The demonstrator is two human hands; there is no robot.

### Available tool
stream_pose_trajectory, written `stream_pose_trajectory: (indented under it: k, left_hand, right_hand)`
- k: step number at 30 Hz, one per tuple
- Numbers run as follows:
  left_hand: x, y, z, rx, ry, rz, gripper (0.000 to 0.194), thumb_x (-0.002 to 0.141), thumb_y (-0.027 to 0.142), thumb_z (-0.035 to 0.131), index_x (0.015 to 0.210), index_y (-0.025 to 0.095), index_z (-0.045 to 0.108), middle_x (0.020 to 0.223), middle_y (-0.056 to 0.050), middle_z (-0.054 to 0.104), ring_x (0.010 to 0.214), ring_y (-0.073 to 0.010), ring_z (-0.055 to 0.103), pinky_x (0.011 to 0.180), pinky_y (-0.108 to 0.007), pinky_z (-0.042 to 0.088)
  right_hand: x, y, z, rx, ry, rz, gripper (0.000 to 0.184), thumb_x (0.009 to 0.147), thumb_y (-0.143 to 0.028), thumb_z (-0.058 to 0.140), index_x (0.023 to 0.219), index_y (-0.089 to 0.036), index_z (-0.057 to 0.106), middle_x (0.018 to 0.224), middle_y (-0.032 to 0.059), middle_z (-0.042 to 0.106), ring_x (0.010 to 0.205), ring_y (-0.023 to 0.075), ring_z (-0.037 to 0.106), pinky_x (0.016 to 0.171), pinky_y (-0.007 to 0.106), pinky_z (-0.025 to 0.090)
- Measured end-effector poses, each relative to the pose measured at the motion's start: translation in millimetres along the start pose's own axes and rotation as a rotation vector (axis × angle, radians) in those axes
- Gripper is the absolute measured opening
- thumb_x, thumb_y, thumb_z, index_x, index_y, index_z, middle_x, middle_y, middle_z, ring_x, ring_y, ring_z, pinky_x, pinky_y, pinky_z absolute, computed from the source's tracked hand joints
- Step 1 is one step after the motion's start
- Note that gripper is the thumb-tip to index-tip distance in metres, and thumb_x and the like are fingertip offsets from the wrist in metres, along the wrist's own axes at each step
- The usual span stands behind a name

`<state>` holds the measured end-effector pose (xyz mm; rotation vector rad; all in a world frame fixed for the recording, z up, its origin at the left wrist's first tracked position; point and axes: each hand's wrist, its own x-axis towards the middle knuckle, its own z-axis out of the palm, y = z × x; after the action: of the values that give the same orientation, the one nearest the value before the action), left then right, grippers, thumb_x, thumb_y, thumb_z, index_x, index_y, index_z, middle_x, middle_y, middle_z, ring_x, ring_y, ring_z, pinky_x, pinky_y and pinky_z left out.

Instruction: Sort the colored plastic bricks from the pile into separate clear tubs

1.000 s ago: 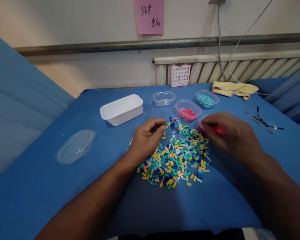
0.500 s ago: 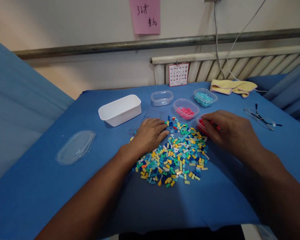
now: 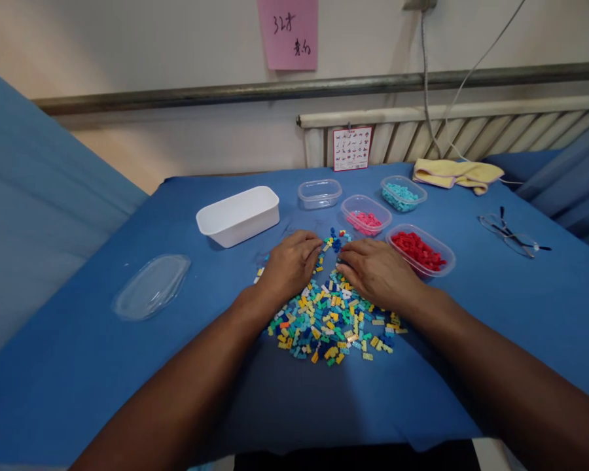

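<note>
Blue table (image 3: pixel 78 379) bears bricks (image 3: pixel 331 317), tubs (image 3: pixel 243 229), glasses (image 3: pixel 514 239), yellow cloth (image 3: pixel 451 174) and, seemingly, lids (image 3: pixel 152 288).

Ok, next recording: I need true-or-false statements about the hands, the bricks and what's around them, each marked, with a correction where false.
1. The left hand is at the pile of small toy bricks. True.
2. The right hand is inside the tub of red bricks. False: the right hand is over the loose bricks, its fingers left of that tub.
3. The tub of turquoise bricks stands nearer the yellow cloth than the tub of pink bricks does. True.
4. The eyeglasses lie in the white plastic container. False: the eyeglasses lie on the blue tablecloth, right of the tubs.
5. The pink paper on the wall carries handwriting. True.
</note>
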<state>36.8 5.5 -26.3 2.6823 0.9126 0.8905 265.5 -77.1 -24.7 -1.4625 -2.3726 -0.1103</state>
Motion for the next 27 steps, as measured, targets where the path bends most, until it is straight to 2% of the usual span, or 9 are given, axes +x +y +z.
stream_pose_trajectory:
  k: [3, 7, 12, 15, 20, 23, 27]
  left_hand:
    - [-1.7, -2.1, -0.5, -0.044, 0.086, 0.004, 0.023, 0.109, 0.021, 0.058, 0.118, 0.019, 0.079, 0.119, -0.009, 0.078, 0.111, -0.0201, 0.075, 0.097, -0.035, 0.062]
    - [-1.7, -2.4, -1.7, -0.083, 0.146, -0.001, 0.018, 0.104, 0.013, 0.062, 0.11, 0.02, 0.077, 0.113, -0.007, 0.079, 0.107, -0.0192, 0.075, 0.097, -0.035, 0.062]
    - [-2.2, -0.1, 0.1, -0.109, 0.153, 0.015, 0.022, 0.1, 0.006, 0.06, 0.109, 0.02, 0.074, 0.111, -0.006, 0.077, 0.107, -0.0196, 0.074, 0.097, -0.036, 0.062]
    - [-2.9, 0.8, 1.9, -0.12, 0.148, 0.023, 0.024, 0.1, 0.005, 0.058, 0.111, 0.02, 0.073, 0.112, -0.007, 0.076, 0.109, -0.0199, 0.073, 0.099, -0.037, 0.061]
    - [-2.8, 2.2, 2.4, -0.148, 0.204, -0.01, 0.027, 0.1, 0.004, 0.058, 0.114, 0.019, 0.074, 0.113, -0.006, 0.076, 0.111, -0.0192, 0.073, 0.101, -0.035, 0.06]
    - [-2.5, 2.6, 2.8, -0.158, 0.2, -0.023, 0.028, 0.099, 0.003, 0.058, 0.114, 0.019, 0.075, 0.112, -0.006, 0.076, 0.11, -0.0192, 0.073, 0.101, -0.035, 0.06]
    - [-2.3, 2.2, 3.4, -0.165, 0.194, -0.007, 0.028, 0.099, 0.003, 0.058, 0.116, 0.019, 0.074, 0.112, -0.007, 0.075, 0.11, -0.0196, 0.072, 0.1, -0.036, 0.06]
  right_hand:
    - [-3.6, -0.5, -2.4, -0.031, -0.022, -0.003, 0.035, 0.115, -0.034, 0.051, 0.115, -0.015, 0.08, 0.122, 0.0164, 0.079, 0.11, 0.0323, 0.071, 0.1, 0.049, 0.053]
    - [-6.4, -3.4, -6.7, -0.034, -0.073, 0.002, 0.034, 0.115, -0.028, 0.048, 0.117, -0.017, 0.08, 0.114, 0.0143, 0.08, 0.105, 0.0308, 0.072, 0.097, 0.045, 0.051]
    - [-7.7, -3.5, -8.3, -0.011, -0.059, 0.187, 0.032, 0.111, -0.02, 0.05, 0.132, -0.018, 0.075, 0.116, 0.0121, 0.081, 0.106, 0.0295, 0.075, 0.089, 0.039, 0.051]
    - [-6.2, -2.6, -8.0, -0.02, -0.046, 0.261, 0.031, 0.11, -0.021, 0.052, 0.131, -0.02, 0.075, 0.118, 0.012, 0.081, 0.108, 0.0292, 0.075, 0.086, 0.037, 0.05]
    - [-1.8, -5.1, -9.6, -0.006, -0.099, 0.185, 0.031, 0.111, -0.022, 0.052, 0.126, -0.023, 0.079, 0.117, 0.0112, 0.081, 0.109, 0.0282, 0.074, 0.082, 0.035, 0.05]
    - [-2.1, -6.7, -11.4, 0.011, -0.132, 0.128, 0.032, 0.108, -0.019, 0.053, 0.125, -0.023, 0.08, 0.116, 0.0114, 0.08, 0.109, 0.029, 0.073, 0.08, 0.035, 0.051]
    - [-3.8, -6.9, -12.9, 0.036, -0.148, 0.143, 0.032, 0.106, -0.021, 0.055, 0.126, -0.022, 0.08, 0.113, 0.0131, 0.079, 0.106, 0.0293, 0.073, 0.082, 0.035, 0.052]
